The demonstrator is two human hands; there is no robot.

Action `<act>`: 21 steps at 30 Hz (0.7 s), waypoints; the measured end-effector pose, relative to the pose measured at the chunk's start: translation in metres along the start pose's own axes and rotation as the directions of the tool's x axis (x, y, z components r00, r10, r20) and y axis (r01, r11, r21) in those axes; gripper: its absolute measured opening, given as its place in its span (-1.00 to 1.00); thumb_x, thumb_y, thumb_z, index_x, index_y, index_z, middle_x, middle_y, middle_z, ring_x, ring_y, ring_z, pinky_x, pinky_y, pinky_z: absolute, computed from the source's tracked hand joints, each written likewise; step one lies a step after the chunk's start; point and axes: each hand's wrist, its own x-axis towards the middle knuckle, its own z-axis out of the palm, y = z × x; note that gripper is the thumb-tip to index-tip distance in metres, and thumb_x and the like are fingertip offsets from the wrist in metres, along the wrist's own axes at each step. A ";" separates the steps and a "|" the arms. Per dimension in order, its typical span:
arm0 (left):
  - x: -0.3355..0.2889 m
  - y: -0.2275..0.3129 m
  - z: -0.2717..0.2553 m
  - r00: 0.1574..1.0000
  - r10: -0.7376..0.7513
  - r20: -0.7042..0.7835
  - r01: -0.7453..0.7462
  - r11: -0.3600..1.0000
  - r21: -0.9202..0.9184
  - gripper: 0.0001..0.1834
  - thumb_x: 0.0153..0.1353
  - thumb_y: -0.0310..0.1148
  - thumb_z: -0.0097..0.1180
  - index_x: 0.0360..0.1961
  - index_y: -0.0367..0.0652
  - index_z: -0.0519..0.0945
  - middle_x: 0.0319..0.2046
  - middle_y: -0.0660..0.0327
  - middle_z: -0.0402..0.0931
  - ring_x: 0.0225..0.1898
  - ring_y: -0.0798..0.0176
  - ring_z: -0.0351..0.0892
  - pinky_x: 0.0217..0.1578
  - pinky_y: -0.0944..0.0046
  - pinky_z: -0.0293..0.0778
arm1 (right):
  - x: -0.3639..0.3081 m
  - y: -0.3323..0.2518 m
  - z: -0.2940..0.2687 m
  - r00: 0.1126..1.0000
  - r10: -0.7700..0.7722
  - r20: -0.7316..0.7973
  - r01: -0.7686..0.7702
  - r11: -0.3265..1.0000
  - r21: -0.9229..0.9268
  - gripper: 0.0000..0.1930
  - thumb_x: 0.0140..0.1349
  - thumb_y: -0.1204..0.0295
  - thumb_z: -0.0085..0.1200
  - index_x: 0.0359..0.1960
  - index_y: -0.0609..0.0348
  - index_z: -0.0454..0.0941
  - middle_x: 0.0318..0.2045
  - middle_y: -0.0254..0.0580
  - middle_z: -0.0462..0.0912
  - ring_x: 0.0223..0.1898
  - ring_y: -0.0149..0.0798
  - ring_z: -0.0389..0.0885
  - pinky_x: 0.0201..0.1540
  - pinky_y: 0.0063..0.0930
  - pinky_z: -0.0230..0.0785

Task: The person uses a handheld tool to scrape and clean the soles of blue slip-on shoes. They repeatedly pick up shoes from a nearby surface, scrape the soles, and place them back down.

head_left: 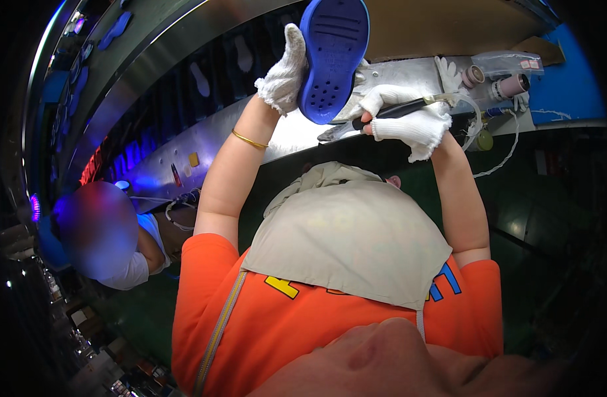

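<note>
A blue shoe sole (332,63) stands upright at the top of the head view, its flat side with small round holes turned towards me. My left hand (287,71), in a white knit glove, grips its left edge, thumb up. In my right hand (403,122) is a brush (397,109) with a black handle; that glove leaves some fingertips bare. The dark brush tip points left, just below the sole's lower end and apart from it. A pale, clear hose runs from the handle's back end. The left fingers behind the sole are hidden.
A metal bench (297,135) runs beneath my hands. On its right lie a spare white glove (447,73), pinkish rolls (510,86) and a plastic bag (502,63). Beyond is a conveyor (112,73) carrying soles. Another person (135,264) sits at the left.
</note>
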 end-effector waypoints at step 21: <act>0.001 0.019 0.002 0.926 -0.212 -0.314 0.303 0.912 0.277 -0.21 0.15 0.37 -0.24 0.05 -0.13 0.49 -0.25 0.03 0.58 -0.39 0.28 0.64 -0.44 0.37 0.61 | 0.012 0.005 -0.003 0.969 -0.246 0.019 0.238 0.910 -0.340 -0.89 0.03 0.53 0.14 -0.37 0.14 0.53 -0.31 -0.34 0.57 -0.27 -0.44 0.53 -0.13 -0.57 0.40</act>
